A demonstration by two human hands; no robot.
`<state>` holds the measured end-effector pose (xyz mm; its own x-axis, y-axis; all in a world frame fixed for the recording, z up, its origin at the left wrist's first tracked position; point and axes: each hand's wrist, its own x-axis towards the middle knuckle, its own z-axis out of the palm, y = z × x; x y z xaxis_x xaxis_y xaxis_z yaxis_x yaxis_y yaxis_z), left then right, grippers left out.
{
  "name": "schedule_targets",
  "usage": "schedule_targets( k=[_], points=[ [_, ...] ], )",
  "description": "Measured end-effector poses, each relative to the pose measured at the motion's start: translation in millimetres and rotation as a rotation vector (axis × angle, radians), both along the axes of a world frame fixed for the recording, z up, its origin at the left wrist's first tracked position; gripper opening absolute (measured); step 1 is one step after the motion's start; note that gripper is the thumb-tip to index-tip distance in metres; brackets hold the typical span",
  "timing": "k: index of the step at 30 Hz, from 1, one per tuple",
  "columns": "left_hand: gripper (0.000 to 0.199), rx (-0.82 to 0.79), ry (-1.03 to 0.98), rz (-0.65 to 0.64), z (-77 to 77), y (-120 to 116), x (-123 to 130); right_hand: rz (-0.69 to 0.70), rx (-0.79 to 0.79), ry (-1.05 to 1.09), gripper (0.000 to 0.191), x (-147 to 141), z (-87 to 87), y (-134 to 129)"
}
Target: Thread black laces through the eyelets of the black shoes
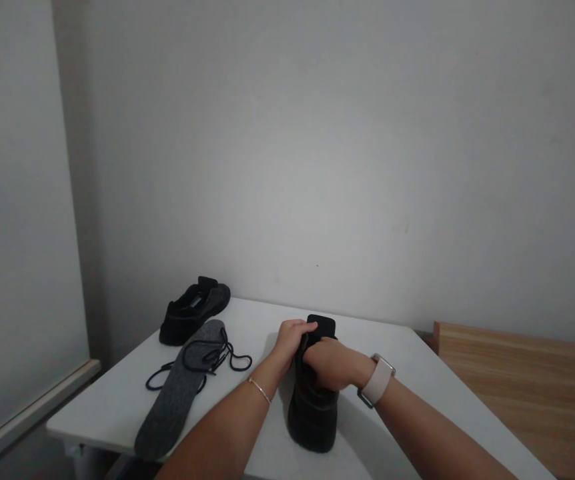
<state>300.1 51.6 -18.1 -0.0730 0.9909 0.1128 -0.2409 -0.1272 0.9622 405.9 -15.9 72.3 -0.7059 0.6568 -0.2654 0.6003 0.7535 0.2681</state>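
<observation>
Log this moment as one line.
left hand: holding black shoe at tongue | right hand: partly inside shoe | gray insole: on table, lace partly over it | second shoe: beyond insole

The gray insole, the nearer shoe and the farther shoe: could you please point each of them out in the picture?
Gray insole (173, 401): head view, near the middle of its upward face.
Nearer shoe (313, 421): head view, on the back of its heel.
Farther shoe (196, 323): head view, on its side.
</observation>
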Motion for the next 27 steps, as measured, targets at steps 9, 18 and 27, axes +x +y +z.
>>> schedule_targets(
  k=[9, 18, 27],
  points=[
    [0.029, 0.051, -0.022, 0.008, 1.1, 0, 1, -0.12, 0.041, 0.588, 0.03, 29, -6.4, 7],
    [0.024, 0.074, -0.03, -0.003, -6.3, 6, 1, -0.08, 0.033, 1.06, 0.019, 27, -0.6, 1],
    [0.03, 0.049, -0.018, 0.008, -6.8, 4, 2, -0.04, 0.471, 1.245, 0.013, 24, 53.5, -48]
  ],
)
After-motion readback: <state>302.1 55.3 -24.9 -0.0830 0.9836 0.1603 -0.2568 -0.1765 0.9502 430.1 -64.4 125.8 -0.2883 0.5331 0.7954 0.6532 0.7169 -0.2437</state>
